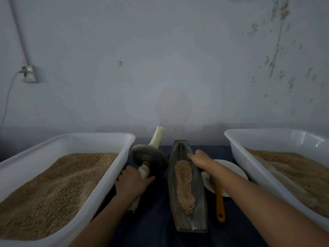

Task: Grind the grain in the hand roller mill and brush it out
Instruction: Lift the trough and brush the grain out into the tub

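Left hand gripped roller wheel handle | right hand steadied trough rim (grip unclear) | I'd seat wheel centrally on grain, roll evenly.

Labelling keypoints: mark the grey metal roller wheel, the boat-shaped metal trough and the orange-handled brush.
grey metal roller wheel (151, 156), head view, on the disc's face.
boat-shaped metal trough (200, 202), head view, on its bare right wall.
orange-handled brush (219, 202), head view, mid-handle.

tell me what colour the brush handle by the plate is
Orange brush handle, lying partly on the white plate; head view.
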`<move>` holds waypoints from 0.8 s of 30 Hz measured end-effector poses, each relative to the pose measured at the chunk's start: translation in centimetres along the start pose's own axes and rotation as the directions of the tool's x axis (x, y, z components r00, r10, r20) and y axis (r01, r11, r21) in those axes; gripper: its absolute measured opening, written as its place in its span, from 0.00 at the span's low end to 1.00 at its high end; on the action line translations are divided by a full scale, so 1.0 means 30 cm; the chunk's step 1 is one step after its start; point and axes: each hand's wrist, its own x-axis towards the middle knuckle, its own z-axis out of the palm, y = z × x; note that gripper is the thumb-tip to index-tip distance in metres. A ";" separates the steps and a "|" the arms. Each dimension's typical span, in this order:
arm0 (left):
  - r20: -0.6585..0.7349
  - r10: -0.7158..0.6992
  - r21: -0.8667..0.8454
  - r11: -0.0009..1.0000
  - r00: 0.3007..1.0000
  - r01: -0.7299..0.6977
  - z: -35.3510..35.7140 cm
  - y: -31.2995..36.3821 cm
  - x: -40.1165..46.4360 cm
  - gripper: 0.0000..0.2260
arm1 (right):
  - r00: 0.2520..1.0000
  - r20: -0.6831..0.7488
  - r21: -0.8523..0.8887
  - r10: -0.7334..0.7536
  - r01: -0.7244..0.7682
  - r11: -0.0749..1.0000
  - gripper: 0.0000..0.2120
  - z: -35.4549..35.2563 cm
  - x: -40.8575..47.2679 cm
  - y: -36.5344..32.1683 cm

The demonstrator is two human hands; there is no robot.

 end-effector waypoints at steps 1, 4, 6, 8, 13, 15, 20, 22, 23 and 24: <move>-0.046 0.027 0.084 0.996 0.999 -0.023 -0.010 0.014 -0.021 0.33 | 1.000 0.005 0.009 0.005 -0.005 1.000 0.19 -0.001 -0.003 -0.002; -0.228 0.248 0.025 0.968 0.942 -0.249 -0.028 0.069 -0.089 0.22 | 1.000 0.013 0.066 0.015 -0.016 0.998 0.17 -0.003 -0.010 -0.003; -0.233 0.275 -0.287 0.897 0.933 -0.336 -0.029 0.121 -0.126 0.15 | 0.999 0.024 0.116 0.025 -0.028 0.993 0.14 -0.005 -0.014 0.001; 0.063 0.189 -0.656 0.748 0.980 -0.102 -0.018 0.174 -0.151 0.13 | 0.999 0.022 0.098 0.025 -0.027 0.995 0.10 -0.006 -0.016 0.003; 0.479 0.092 -0.772 0.516 0.873 0.370 0.040 0.217 -0.127 0.22 | 1.000 -0.008 -0.052 -0.030 0.030 0.998 0.14 0.000 -0.009 0.016; 0.499 0.063 -0.782 0.462 0.864 0.418 0.047 0.223 -0.116 0.17 | 0.997 -0.032 -0.090 -0.065 0.062 0.994 0.16 0.005 -0.008 0.023; 0.522 0.022 -0.770 0.442 0.853 0.460 0.058 0.264 -0.109 0.09 | 0.992 -0.096 -0.163 -0.085 0.068 0.984 0.16 0.019 -0.015 0.016; 0.525 0.007 -0.767 0.437 0.851 0.470 0.063 0.269 -0.108 0.09 | 0.992 -0.105 -0.159 -0.076 0.059 0.985 0.12 0.025 -0.020 0.006; 0.529 0.002 -0.770 0.421 0.849 0.479 0.064 0.267 -0.109 0.09 | 0.991 -0.111 -0.158 -0.073 0.055 0.986 0.10 0.028 -0.022 0.001; 0.536 0.002 -0.773 0.403 0.844 0.490 0.064 0.268 -0.111 0.08 | 0.991 -0.120 -0.154 -0.064 0.045 0.987 0.10 0.031 -0.023 -0.004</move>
